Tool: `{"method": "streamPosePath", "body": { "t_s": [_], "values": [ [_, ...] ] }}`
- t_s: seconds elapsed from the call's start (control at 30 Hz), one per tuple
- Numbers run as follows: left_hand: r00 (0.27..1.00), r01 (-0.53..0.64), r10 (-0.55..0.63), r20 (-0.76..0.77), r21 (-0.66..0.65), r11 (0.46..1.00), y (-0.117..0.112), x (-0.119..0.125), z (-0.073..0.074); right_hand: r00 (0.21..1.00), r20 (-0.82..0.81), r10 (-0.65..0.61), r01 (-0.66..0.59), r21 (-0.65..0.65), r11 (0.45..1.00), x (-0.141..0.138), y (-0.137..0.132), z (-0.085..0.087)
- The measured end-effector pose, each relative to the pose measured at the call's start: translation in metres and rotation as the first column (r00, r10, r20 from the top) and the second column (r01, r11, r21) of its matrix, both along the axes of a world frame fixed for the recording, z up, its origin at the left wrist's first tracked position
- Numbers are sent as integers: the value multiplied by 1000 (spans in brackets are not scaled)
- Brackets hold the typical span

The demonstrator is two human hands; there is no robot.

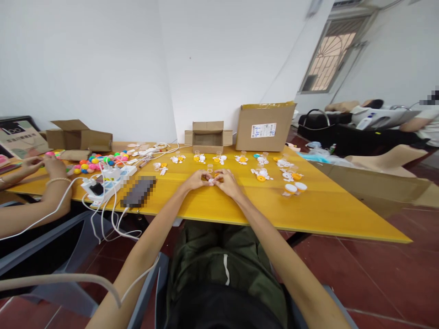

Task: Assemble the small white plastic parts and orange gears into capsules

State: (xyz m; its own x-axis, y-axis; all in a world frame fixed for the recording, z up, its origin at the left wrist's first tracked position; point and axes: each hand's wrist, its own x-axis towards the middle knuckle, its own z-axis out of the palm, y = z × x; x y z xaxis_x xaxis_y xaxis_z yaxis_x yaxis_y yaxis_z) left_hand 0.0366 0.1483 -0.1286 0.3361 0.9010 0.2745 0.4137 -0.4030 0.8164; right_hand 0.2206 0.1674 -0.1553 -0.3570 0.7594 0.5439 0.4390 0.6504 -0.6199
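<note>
My left hand (199, 180) and my right hand (226, 182) meet over the yellow table, fingertips pinched together around a small white plastic piece (211, 182). Its exact kind is too small to make out. Just beyond my fingers stands a clear plastic cup (210, 168), and an orange part (216, 175) shows beside my right fingers. Farther back, several little groups of clear cups, orange rings and white pieces (222, 159) are laid out in an arc. To the right of my hands, two cups with white lids (295, 188) stand side by side.
A small open carton (208, 137) and a large cardboard box (265, 128) stand against the wall. Left of me lie a power strip (111, 185) with cables, a dark pixelated phone-like slab (139, 192) and colourful balls (92, 163). A co-worker's hands (51, 165) work at far left.
</note>
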Motion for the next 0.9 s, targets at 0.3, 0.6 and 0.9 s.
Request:
{"method": "streamPosePath", "body": {
  "t_s": [0.3, 0.6, 0.9],
  "values": [
    [1000, -7, 7, 14, -12, 1000, 1, 1, -1, 1000, -23, -7, 5, -52, 999, 0, 1, -1],
    [1000, -8, 8, 6, -8, 1000, 2, 0, -3, 999, -52, 11, -14, -61, 998, 1, 3, -3],
    [1000, -10, 11, 24, -22, 1000, -1, 1, 1, 999, -48, -13, 9, -74, 997, -1, -2, 2]
  ]
}}
